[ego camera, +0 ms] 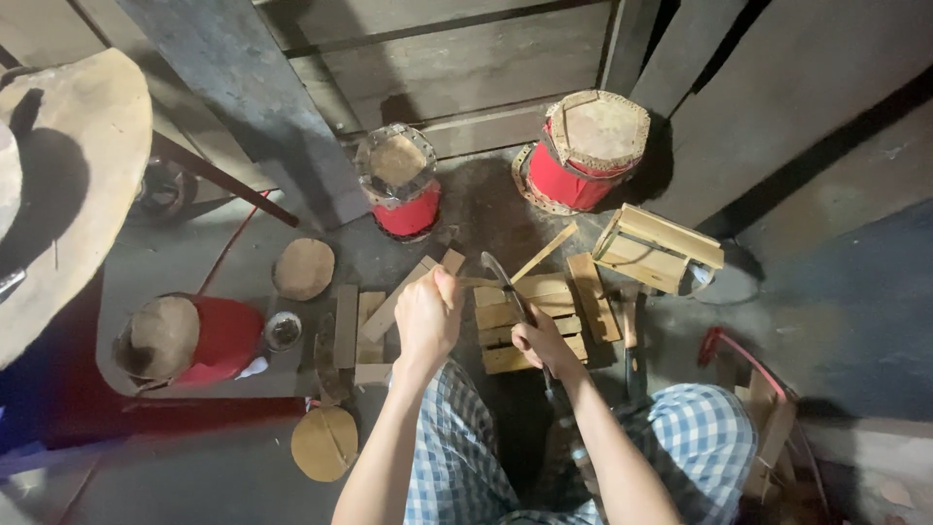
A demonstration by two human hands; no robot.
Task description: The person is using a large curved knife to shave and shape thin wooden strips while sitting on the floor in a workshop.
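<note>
1. Thin bamboo strip (457, 282) sits in my left hand (426, 321), just above the floor (194, 262), in front of my knees. Left grip is closed tight round it in a fist, holding it slanted so its far end sticks out toward the blade.
2. Right hand (540, 342) has its grip shut on the handle of a curved knife (507, 285); blade points away from me and meets the strip near its far end, looks like a trimming or splitting hold. Exact contact point too small to tell.
3. Right under the hands: a pile of flat wooden slats (525, 326) stacked on the floor, more loose slats (362, 326) to the left, kept within reach.
4. A small slatted wooden frame (656, 248) lies tipped just right of the pile.
5. Further out: two red drums (583, 146) with skin tops upright by the plank wall (457, 58), a third red drum (190, 340) on its side at my left.
6. Round hide discs (303, 267) lie flat near it, plus a small dark tin (283, 331).
7. Checked shorts (700, 437) show I'm squatting low over the work.
</note>
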